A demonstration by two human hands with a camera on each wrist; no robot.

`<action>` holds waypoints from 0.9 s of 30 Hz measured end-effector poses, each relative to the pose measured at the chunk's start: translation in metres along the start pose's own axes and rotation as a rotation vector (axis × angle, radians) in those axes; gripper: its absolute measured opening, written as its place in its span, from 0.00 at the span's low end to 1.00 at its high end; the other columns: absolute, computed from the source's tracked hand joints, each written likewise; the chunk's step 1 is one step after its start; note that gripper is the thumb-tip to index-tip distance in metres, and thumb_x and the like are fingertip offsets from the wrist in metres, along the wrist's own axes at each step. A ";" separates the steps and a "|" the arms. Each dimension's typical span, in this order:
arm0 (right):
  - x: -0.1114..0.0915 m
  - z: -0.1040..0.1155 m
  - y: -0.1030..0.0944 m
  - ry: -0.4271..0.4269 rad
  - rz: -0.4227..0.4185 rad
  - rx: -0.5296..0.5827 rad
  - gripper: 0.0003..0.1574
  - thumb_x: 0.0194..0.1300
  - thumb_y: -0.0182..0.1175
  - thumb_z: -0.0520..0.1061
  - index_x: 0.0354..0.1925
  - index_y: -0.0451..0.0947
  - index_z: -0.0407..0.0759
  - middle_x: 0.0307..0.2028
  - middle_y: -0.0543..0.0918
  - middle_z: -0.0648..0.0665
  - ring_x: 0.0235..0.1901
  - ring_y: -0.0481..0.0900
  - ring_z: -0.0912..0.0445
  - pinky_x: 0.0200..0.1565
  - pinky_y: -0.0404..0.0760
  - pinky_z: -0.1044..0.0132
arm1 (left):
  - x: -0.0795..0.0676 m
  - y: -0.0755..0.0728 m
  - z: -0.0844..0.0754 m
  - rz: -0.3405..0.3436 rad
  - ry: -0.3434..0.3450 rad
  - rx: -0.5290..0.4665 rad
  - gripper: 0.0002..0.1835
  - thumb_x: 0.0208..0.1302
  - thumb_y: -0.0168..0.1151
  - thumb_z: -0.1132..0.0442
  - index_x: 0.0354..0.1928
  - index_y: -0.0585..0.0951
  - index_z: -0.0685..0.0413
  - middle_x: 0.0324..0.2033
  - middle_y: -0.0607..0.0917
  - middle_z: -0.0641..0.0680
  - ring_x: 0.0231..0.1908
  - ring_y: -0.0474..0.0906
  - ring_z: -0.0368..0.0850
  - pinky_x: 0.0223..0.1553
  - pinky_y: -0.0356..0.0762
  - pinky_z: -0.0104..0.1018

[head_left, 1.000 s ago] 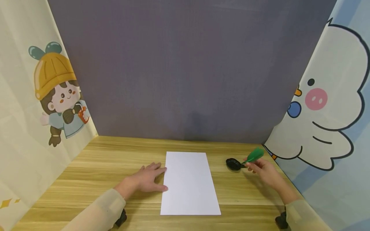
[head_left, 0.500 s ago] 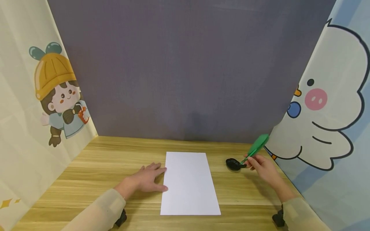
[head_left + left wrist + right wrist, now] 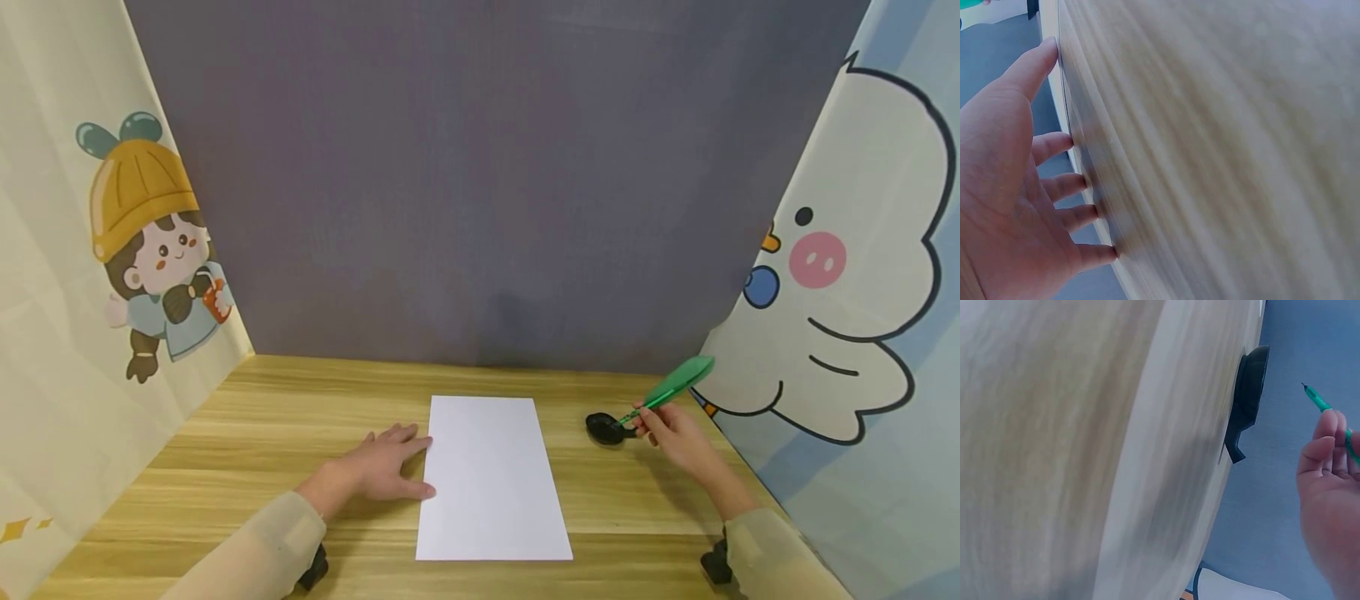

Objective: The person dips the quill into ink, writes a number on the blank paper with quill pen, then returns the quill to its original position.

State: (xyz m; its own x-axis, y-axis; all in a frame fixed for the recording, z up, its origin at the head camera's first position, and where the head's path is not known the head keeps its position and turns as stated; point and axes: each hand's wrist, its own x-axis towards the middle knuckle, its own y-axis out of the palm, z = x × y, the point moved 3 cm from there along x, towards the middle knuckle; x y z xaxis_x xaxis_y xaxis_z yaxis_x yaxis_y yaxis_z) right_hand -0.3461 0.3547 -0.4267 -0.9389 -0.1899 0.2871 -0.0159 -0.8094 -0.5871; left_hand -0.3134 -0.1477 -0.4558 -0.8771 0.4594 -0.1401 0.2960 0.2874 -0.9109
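Note:
My right hand (image 3: 678, 429) pinches a green pen (image 3: 675, 385) with a broad leaf- or feather-shaped end. That end points up to the right in the head view. In the right wrist view the pen's dark tip (image 3: 1304, 385) is bare and apart from a small black dish with a short handle (image 3: 1250, 387). The black dish (image 3: 604, 428) rests on the table just left of my right hand. My left hand (image 3: 382, 467) lies with fingers spread, thumb and index fingertip touching the left edge of a white sheet of paper (image 3: 491, 479).
The wood-grain table (image 3: 285, 417) ends at a grey cloth backdrop (image 3: 480, 183). Cream cloth with a cartoon child (image 3: 161, 250) hangs at left, and cloth with a white cartoon bird (image 3: 862, 317) stands close beyond my right hand.
The pen's leafy end has swung up and to the right, and more of its shaft shows. My right hand has shifted only slightly. The left hand, paper and black dish stay put.

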 end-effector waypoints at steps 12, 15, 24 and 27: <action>0.006 -0.009 0.004 0.111 0.004 0.012 0.26 0.90 0.48 0.41 0.67 0.73 0.19 0.48 0.88 0.28 0.38 0.85 0.60 0.38 0.88 0.62 | -0.001 -0.004 -0.003 0.000 0.006 -0.009 0.52 0.68 0.69 0.28 0.85 0.67 0.47 0.87 0.58 0.64 0.86 0.50 0.71 0.83 0.46 0.77; 0.008 -0.010 0.005 0.125 -0.001 0.001 0.25 0.90 0.48 0.41 0.67 0.73 0.18 0.46 0.89 0.30 0.38 0.86 0.61 0.38 0.88 0.63 | -0.001 -0.003 -0.003 0.001 0.006 -0.009 0.52 0.68 0.68 0.28 0.85 0.67 0.46 0.87 0.58 0.64 0.86 0.50 0.71 0.83 0.46 0.77; 0.011 -0.015 0.008 0.156 0.005 -0.026 0.24 0.89 0.49 0.39 0.67 0.73 0.19 0.46 0.90 0.30 0.40 0.89 0.55 0.39 0.88 0.61 | -0.002 -0.002 -0.003 -0.001 -0.004 -0.015 0.52 0.67 0.69 0.27 0.85 0.68 0.45 0.87 0.59 0.64 0.87 0.50 0.70 0.84 0.47 0.76; 0.012 -0.016 0.010 0.151 0.012 -0.027 0.23 0.89 0.49 0.38 0.67 0.73 0.19 0.45 0.90 0.30 0.40 0.89 0.53 0.38 0.88 0.60 | -0.002 -0.002 -0.002 0.001 -0.005 -0.012 0.52 0.67 0.69 0.26 0.85 0.67 0.45 0.87 0.58 0.64 0.87 0.50 0.70 0.84 0.47 0.76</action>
State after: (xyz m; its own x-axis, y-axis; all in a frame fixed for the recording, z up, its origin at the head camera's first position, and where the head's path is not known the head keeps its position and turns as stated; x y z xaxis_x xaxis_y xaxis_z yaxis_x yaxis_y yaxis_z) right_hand -0.3627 0.3530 -0.4412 -0.9801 -0.1121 0.1638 -0.0114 -0.7920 -0.6104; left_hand -0.3110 -0.1473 -0.4529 -0.8786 0.4557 -0.1427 0.3014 0.2974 -0.9059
